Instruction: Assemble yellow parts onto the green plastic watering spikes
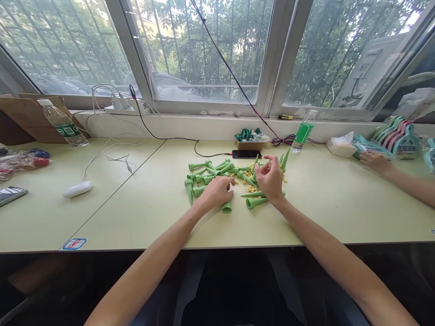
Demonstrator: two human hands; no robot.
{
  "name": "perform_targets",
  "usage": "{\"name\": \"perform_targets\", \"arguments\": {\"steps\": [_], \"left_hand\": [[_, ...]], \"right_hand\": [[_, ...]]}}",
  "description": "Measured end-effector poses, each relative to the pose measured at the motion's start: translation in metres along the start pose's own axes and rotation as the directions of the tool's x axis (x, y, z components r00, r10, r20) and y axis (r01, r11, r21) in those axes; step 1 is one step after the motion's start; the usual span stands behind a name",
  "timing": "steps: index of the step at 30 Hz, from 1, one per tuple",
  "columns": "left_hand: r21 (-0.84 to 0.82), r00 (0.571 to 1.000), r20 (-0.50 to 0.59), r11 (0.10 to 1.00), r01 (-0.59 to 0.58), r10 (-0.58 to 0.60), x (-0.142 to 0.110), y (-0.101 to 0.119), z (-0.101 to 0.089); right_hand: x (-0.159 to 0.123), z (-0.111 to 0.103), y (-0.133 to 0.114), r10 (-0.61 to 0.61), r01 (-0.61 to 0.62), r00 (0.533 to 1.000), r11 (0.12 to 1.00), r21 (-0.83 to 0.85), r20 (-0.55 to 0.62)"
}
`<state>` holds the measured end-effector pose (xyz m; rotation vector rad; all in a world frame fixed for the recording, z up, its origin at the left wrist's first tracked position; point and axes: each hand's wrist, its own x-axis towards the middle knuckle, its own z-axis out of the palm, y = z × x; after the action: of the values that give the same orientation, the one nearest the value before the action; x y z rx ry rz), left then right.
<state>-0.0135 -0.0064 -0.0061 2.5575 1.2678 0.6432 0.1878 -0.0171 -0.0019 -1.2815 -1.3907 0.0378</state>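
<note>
Between the left fingers (229, 181) and right fingers (273, 163) lie green cones (241, 174).

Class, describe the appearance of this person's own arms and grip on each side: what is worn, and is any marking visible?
The left grip and right grip are bare hands: no gloves, rings or watch visible. The left forearm and right forearm show no sleeves. A small spot marks the left forearm.

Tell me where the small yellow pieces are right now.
In the head view, the yellow pieces lie just right of centre, among the green cones, mostly between the left hand and the right hand.
</note>
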Motion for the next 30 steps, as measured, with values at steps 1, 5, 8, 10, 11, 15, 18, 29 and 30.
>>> {"name": "perform_targets", "arguments": {"steps": [1,5,8,10,11,15,18,29,30], "left_hand": [[-0.007,1.0,0.004,1.0,-0.007,0.007,0.0,0.0,0.0],[-0.011,1.0,0.012,1.0,-0.019,0.019,0.0,-0.002,0.002],[-0.005,1.0,0.019,1.0,-0.02,0.02,0.0,-0.003,0.003],[-0.008,1.0,0.022,1.0,-0.021,0.021,0.0,-0.003,0.003],[-0.012,1.0,0.021,1.0,-0.021,0.021,0.0,-0.004,0.003],[-0.032,1.0,0.003,0.999,-0.016,0.016,0.001,-0.004,0.003],[-0.059,0.999,-0.05,0.998,-0.015,0.012,0.001,-0.003,0.004],[-0.305,0.877,-0.481,0.939,-0.161,-0.006,0.006,0.007,-0.001],[-0.308,0.865,-0.502,0.935,-0.178,0.0,0.006,0.009,-0.002]], "right_hand": [[-0.001,0.0,-0.002,-0.017,0.017,1.0,1.0,0.023,-0.023],[-0.008,0.001,-0.008,-0.085,0.084,0.996,0.986,0.144,-0.005],[-0.013,0.004,-0.009,-0.141,0.128,0.986,0.983,0.134,0.093],[-0.015,0.006,-0.008,-0.166,0.149,0.973,0.982,0.112,0.162],[-0.015,0.007,-0.008,-0.177,0.159,0.966,0.981,0.109,0.188],[-0.015,0.007,-0.007,-0.21,0.175,0.942,0.973,0.151,0.261],[-0.015,0.007,-0.007,-0.218,0.168,0.919,0.97,0.174,0.327],[-0.016,0.011,-0.005,-0.247,0.146,0.859,0.957,0.249,0.448],[-0.016,0.011,-0.005,-0.249,0.141,0.85,0.956,0.256,0.465]]}}
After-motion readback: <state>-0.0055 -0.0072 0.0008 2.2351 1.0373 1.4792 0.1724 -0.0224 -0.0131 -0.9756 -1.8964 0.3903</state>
